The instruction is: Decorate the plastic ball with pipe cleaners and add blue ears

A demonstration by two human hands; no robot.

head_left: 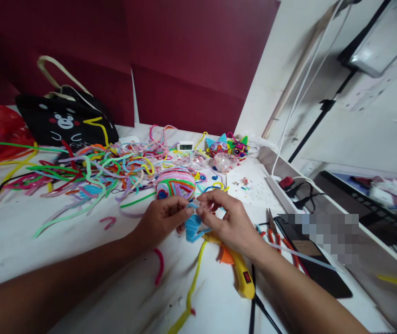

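Between my two hands is a light blue pipe cleaner (pixel 193 227), bent into a small flat, folded shape. My left hand (pixel 166 215) pinches its upper left side with thumb and forefinger. From the other side, my right hand (pixel 224 213) pinches it near the top, fingertips close to those of the left. Just behind the hands sits a round ball wrapped in multicoloured pipe cleaners (pixel 176 182). A yellow glue gun (pixel 242 271) with an orange trigger lies under my right wrist. A yellow pipe cleaner (pixel 194 285) runs toward the front edge.
A tangled heap of colourful pipe cleaners (pixel 90 169) spreads over the left, before a black bag (pixel 66 120). Two decorated cat-like ornaments (pixel 228 147), clear plastic balls (pixel 225 162) and a small digital clock (pixel 185 146) stand behind. Orange-handled pliers (pixel 275 232) and a phone (pixel 323 264) lie right.
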